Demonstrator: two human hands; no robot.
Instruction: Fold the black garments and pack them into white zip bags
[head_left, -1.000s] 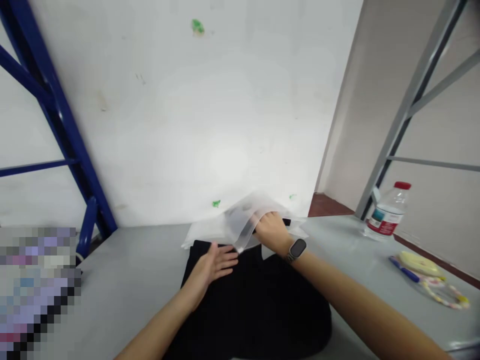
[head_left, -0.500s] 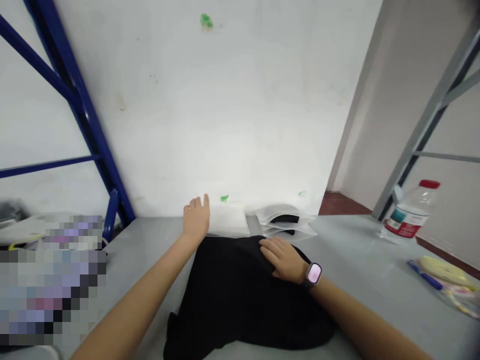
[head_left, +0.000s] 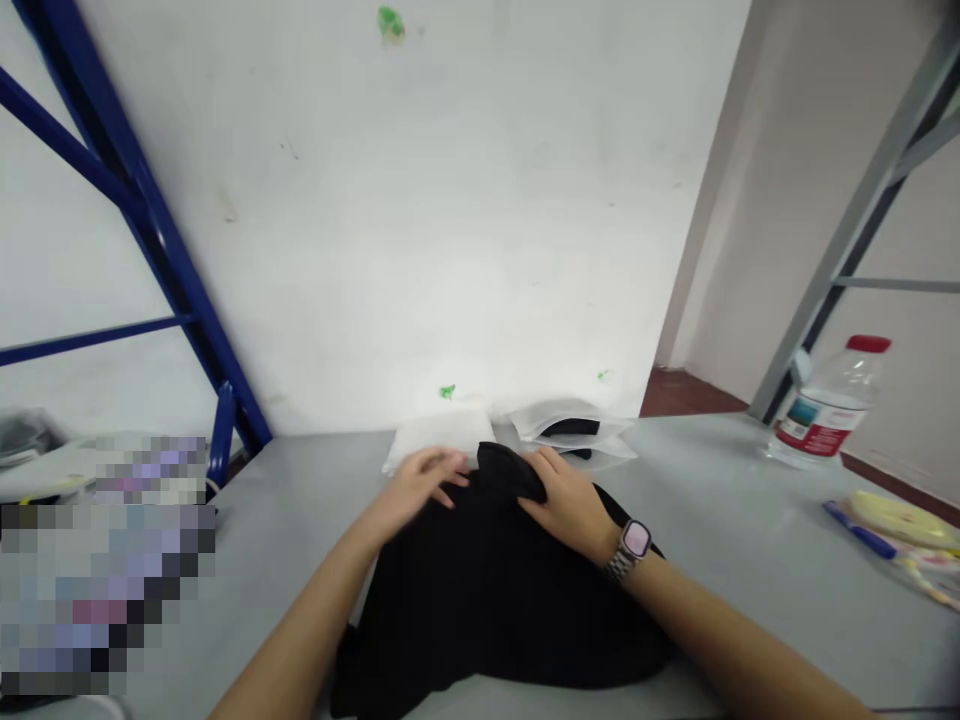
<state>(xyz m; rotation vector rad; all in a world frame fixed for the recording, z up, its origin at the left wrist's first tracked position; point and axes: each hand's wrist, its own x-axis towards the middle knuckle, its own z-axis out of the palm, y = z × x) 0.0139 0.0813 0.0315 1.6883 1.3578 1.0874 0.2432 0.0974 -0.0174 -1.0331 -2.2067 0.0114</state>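
A black garment [head_left: 502,600], its exact kind unclear, lies spread on the grey table in front of me. My right hand [head_left: 574,505], with a watch on the wrist, grips the far edge of the fabric and holds a fold of it raised. Over the garment's far left corner hovers my left hand [head_left: 420,490], fingers bent and apart, with nothing visible in them. Just behind that hand lies a stack of white plastic bags [head_left: 442,432]. Beyond my right hand, frosted bags [head_left: 574,425] have black items inside.
A clear bottle with a red cap [head_left: 832,405] stands on the right of the grey table [head_left: 720,530]. Near it lie a yellow roll [head_left: 900,518] and a blue pen-like item [head_left: 859,530]. Blue rack bars [head_left: 161,240] rise on the left, beside a blurred-out area. A white wall closes the back.
My left hand has come down and right from near the wall, uncovering more of the white bags. My right hand has taken hold of the garment's far edge and lifted a fold.
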